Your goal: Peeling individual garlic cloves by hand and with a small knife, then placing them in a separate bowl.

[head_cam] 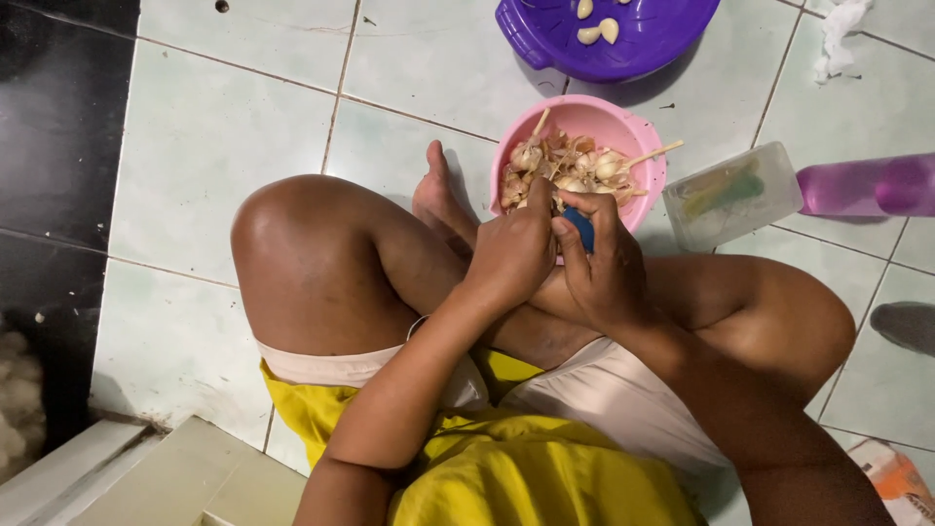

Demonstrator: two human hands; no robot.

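I sit cross-legged on a tiled floor. My left hand (513, 255) and my right hand (602, 268) meet over the near rim of a pink bowl (623, 131) full of garlic bulbs and papery skins (570, 166). My right hand grips a blue-handled tool (581, 226), probably a small knife; its blade is hidden. My left hand is closed around something small, likely a garlic clove, which the fingers hide. A purple bowl (633, 44) further away holds a few peeled cloves (597, 29).
A clear plastic box (732, 195) lies right of the pink bowl, with a purple bottle (872, 185) on its side beyond it. Crumpled white tissue (838, 34) sits at the top right. My foot (436, 195) rests beside the pink bowl. Dark tiles line the left edge.
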